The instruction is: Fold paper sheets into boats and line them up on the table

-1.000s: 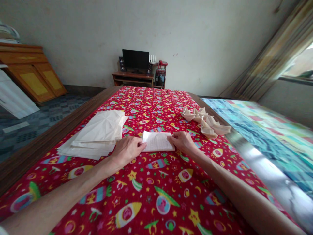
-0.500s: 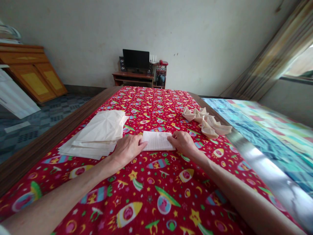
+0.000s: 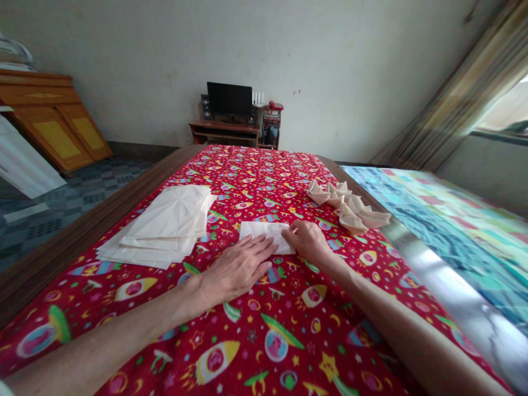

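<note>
A folded white paper rectangle (image 3: 259, 228) lies flat on the red patterned cloth (image 3: 264, 308) in front of me. My left hand (image 3: 243, 261) rests palm down across the paper's near left part, its fingers stretched out and pointing right. At the right end of the paper, my right hand (image 3: 307, 239) grips the edge between thumb and bent fingers. Left of the hands is a stack of creased white paper sheets (image 3: 169, 214). To the right sit several folded paper boat-like shapes (image 3: 350, 206), touching each other.
The cloth covers a table with a brown wooden edge (image 3: 86, 228) on the left. Beyond its far end stands a small desk (image 3: 225, 129) with a monitor (image 3: 229, 100). A bed with a patterned cover (image 3: 437, 220) is on the right; a wooden cabinet (image 3: 53, 121) stands at left.
My left hand has let go of the paper's left end, moved right and toward me, and flattened onto the paper. My right hand stays at the right end.
</note>
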A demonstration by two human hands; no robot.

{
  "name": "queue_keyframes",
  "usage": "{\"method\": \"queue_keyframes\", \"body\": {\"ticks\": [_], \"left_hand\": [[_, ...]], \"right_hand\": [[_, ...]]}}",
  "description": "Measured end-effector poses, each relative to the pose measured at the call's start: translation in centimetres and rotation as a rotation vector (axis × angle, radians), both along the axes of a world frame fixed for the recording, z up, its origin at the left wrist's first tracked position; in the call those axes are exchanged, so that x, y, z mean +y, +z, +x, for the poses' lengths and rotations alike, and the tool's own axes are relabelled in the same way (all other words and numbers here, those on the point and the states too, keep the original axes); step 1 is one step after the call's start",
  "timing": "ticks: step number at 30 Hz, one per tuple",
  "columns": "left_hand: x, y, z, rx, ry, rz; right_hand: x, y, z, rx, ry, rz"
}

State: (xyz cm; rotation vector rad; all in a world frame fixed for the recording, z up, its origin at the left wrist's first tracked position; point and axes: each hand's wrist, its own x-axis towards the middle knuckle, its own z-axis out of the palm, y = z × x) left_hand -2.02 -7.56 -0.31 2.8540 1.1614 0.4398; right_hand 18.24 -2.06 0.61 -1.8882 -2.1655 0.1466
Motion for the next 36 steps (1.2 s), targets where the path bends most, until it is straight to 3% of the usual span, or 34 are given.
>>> {"method": "queue_keyframes", "body": {"ticks": [17, 21, 24, 27, 29, 32, 36], "left_hand": [[0.2, -0.8, -0.3, 0.048, -0.042, -0.021], [0.1, -0.8, -0.3, 0.052, -0.036, -0.015], [0.0, -0.6, -0.3, 0.064, -0.033, -0.017], [-0.2, -0.4, -0.1, 0.049, -0.049, -0.019], [-0.2, -0.4, 0.0, 0.031, -0.04, -0.018], [-0.1, -0.5, 0.1, 0.014, -0.023, -0.013], [0.2, -0.6, -0.3, 0.033, -0.066, -0.027]], "right_hand": [[0.3, 0.2, 0.3, 0.03, 0.018, 0.038], [-0.5, 0.4, 0.0, -0.07, 0.02, 0.151], [-2.1, 0.5, -0.8, -0.158, 0.179, 0.258], [-3.5, 0.1, -1.6, -0.164, 0.526, 0.292], [-3.7, -0.5, -1.9, -0.144, 0.678, 0.276], [-3.0, -1.4, -1.7, -0.102, 0.742, 0.19], [-2.0, -2.0, -0.5, -0.084, 0.703, 0.173]]}}
